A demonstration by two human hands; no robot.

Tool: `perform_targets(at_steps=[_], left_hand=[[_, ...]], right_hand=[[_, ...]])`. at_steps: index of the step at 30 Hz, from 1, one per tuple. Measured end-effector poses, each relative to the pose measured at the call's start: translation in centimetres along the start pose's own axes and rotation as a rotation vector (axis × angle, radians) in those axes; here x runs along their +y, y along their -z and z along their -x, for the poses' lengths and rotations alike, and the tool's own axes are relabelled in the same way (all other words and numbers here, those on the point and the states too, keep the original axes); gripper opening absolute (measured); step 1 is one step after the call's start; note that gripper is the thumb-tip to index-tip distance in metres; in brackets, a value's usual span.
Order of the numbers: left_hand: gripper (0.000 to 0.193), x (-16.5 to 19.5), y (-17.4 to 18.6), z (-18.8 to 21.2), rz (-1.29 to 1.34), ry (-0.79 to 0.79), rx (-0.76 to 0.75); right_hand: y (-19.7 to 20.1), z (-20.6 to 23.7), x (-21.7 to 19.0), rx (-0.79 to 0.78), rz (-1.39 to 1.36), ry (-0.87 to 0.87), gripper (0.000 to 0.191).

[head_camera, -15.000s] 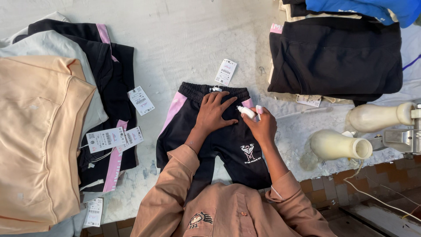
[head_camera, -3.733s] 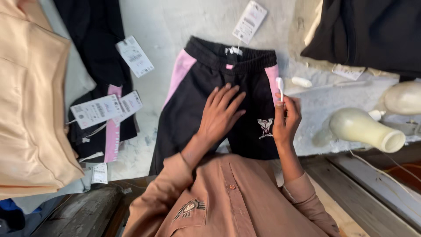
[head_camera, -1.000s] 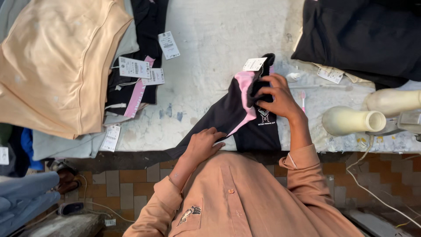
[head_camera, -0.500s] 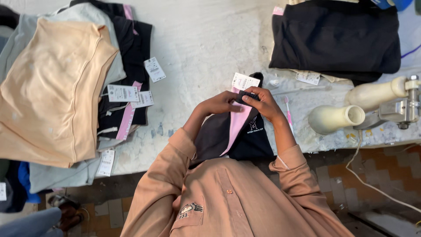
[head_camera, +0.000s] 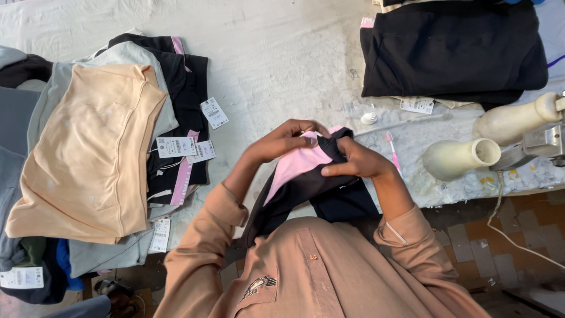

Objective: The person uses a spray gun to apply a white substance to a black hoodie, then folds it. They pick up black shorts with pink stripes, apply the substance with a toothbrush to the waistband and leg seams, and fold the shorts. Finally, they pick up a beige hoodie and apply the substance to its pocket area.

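Black shorts with a pink side stripe [head_camera: 306, 176] are bunched up and lifted just in front of the person's chest, above the near edge of the desk. The left hand [head_camera: 282, 140] has its fingers closed on the pink fabric at the top of the bundle; the right hand [head_camera: 356, 160] pinches the black cloth beside it, fingers closed too. How the garment is folded inside the bundle cannot be made out.

On the worn white desk [head_camera: 276, 65], two cream thread cones [head_camera: 462, 158] lie on their sides to the right, partly cut off by a grey machine part [head_camera: 544, 141]. To the left sits a stack of folded clothes, peach on top [head_camera: 88, 153], with white paper tags [head_camera: 176, 147] hanging out. Farther off, a folded black pile [head_camera: 453, 50] rests at the far right. Brick-patterned floor [head_camera: 471, 253] shows below the desk.
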State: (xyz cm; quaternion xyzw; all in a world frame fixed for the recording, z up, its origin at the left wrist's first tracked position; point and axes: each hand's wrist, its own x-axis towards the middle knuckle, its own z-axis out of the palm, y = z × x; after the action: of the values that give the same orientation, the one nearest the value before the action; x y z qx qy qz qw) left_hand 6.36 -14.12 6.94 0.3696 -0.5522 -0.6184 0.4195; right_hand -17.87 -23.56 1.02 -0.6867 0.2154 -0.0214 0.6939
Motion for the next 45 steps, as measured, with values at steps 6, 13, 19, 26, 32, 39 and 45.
perform_targets(at_steps=[6,13,19,26,32,39,45], left_hand=[[0.064,-1.0,2.3,3.1,-0.494,0.458,-0.294],[0.064,-10.5,0.9,3.6,0.362,0.371,0.142],[0.061,-12.9,-3.6,4.2,0.746,0.445,0.406],[0.050,-12.5,-0.7,1.7,0.187,0.380,0.372],[0.036,-14.5,4.8,-2.8,-0.755,0.238,0.233],[0.036,-16.1,5.7,-4.5,-0.863,0.218,0.272],[0.033,-15.8,6.9,-4.5,-0.593,0.282,0.191]], right_hand=[[-1.2,0.6,0.8,-0.112,-0.250,0.006,0.056],[-2.9,-0.4,2.9,0.037,-0.474,0.047,0.057],[-3.1,0.5,4.2,0.168,-0.438,0.095,0.041],[-2.5,-1.7,5.4,0.491,0.050,0.278,0.029],[-2.4,-5.2,7.2,0.865,0.770,-0.008,0.037],[-5.3,-4.5,6.8,1.103,0.960,0.107,0.021],[-9.1,-2.0,5.9,0.455,1.075,0.270,0.052]])
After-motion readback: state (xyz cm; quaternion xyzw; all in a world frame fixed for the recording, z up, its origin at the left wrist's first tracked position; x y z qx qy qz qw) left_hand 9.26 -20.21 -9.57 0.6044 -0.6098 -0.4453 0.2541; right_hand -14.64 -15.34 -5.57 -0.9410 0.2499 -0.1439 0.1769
